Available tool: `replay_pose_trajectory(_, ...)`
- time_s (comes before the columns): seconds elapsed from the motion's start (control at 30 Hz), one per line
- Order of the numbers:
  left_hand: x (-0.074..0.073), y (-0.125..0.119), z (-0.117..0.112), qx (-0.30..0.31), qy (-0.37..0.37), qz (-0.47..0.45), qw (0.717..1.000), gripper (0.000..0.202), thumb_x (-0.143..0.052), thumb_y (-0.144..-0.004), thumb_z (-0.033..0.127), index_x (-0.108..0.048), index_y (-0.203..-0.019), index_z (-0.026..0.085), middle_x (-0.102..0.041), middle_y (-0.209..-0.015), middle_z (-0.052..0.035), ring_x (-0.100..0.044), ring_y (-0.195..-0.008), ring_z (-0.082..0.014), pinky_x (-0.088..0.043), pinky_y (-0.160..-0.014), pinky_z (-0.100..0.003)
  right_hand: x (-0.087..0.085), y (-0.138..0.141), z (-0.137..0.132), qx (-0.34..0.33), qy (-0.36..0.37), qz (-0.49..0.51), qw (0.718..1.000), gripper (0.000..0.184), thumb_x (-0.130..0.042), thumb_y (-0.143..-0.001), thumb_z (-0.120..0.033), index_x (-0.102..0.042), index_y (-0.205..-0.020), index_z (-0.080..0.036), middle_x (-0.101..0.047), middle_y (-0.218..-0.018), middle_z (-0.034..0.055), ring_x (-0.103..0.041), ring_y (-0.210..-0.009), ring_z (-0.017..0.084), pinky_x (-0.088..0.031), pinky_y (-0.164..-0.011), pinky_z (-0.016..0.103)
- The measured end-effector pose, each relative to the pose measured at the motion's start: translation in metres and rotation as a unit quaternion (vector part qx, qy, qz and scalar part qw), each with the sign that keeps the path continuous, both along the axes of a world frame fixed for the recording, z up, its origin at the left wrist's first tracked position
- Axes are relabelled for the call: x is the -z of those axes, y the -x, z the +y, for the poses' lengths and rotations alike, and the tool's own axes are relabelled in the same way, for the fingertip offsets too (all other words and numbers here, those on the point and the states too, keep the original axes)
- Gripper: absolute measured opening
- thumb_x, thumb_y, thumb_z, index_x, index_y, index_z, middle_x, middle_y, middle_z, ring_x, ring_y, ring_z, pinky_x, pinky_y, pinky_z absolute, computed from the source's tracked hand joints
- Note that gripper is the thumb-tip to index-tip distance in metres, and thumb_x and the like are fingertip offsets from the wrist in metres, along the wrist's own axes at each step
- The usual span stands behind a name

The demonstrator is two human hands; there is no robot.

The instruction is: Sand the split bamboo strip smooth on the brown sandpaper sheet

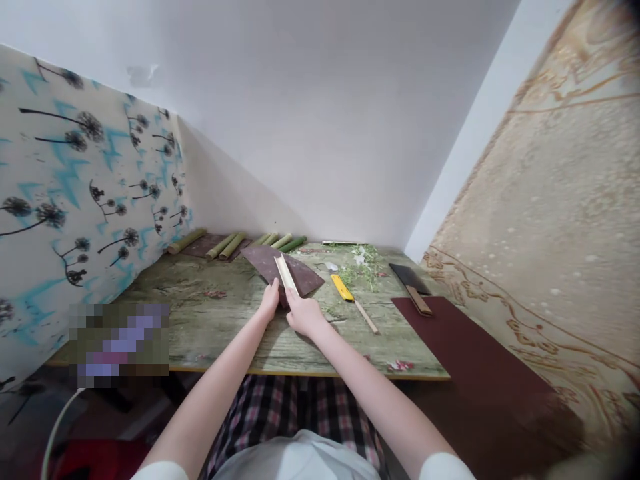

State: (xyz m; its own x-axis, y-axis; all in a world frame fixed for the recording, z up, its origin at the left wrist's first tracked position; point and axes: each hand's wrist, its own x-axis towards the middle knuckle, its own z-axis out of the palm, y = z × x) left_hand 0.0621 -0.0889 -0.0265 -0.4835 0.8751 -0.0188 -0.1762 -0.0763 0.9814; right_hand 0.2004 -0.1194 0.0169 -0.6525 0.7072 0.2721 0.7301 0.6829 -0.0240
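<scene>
A split half-tube of bamboo (285, 272), pale and hollow inside, lies lengthwise over a dark brown sheet (257, 261) that looks like sandpaper. My right hand (306, 316) is closed round the bamboo's near end, a finger along its side. At its left, my left hand (271, 300) is closed at the near edge of the sheet and the bamboo; the fingers are partly hidden, so whether it grips sheet, bamboo or both is unclear. Just right of the sheet lies a yellow utility knife (342, 287), with a thin wooden stick (367, 317) close to its near end.
Several bamboo tubes (233, 246) lie along the back of the wood-patterned table (200, 333). Green shavings (367, 270) are scattered at the back right. A cleaver (411, 288) with a wooden handle rests near a maroon sheet (480, 363) at the right. A pixelated item sits front left.
</scene>
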Motion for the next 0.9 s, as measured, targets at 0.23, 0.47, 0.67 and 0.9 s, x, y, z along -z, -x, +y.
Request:
replay_pose_trajectory(0.23,-0.001,-0.003,-0.001,-0.015,-0.017,0.023,0.999,0.043,-0.047,-0.072,0.050,-0.059,-0.082,0.011,-0.064,-0.081,-0.0109,-0.059,-0.079,-0.0219,-0.044,-0.069,-0.030,0.009,-0.011,-0.001,0.042,0.040,0.060,0.996,0.069,-0.039,-0.076,-0.028,-0.005,-0.136,-0.026,-0.045,-0.123,0.0062,-0.059,-0.074,0.020,-0.043,-0.064,0.029)
replay_pose_trajectory(0.47,-0.003,-0.004,-0.002,-0.010,-0.022,0.033,0.999,0.045,-0.046,-0.073,0.050,-0.059,-0.086,0.009,-0.064,-0.088,-0.0130,-0.059,-0.082,-0.0213,-0.044,-0.071,-0.029,0.011,-0.018,0.000,0.050,0.075,0.133,0.987,0.070,-0.040,-0.075,-0.027,-0.005,-0.136,-0.026,-0.054,-0.113,0.0027,-0.058,-0.078,0.017,-0.041,-0.066,0.025)
replay_pose_trajectory(0.67,-0.002,-0.005,-0.003,0.016,-0.037,0.052,0.998,0.046,-0.049,-0.071,0.051,-0.060,-0.085,0.009,-0.064,-0.088,-0.0126,-0.059,-0.082,-0.0220,-0.045,-0.071,-0.029,0.013,-0.018,0.000,0.041,0.062,0.144,0.987,0.069,-0.041,-0.075,-0.026,-0.007,-0.136,-0.026,-0.055,-0.111,0.0028,-0.057,-0.078,0.016,-0.040,-0.067,0.024)
replay_pose_trajectory(0.9,-0.005,-0.006,-0.004,0.007,-0.011,0.067,0.998,0.046,-0.047,-0.071,0.051,-0.061,-0.081,0.009,-0.065,-0.083,-0.0131,-0.059,-0.078,-0.0227,-0.045,-0.065,-0.030,0.011,-0.018,-0.005,0.036,0.040,0.115,0.992,0.070,-0.041,-0.076,-0.027,-0.005,-0.136,-0.024,-0.052,-0.117,0.0041,-0.057,-0.084,0.018,-0.040,-0.072,0.025)
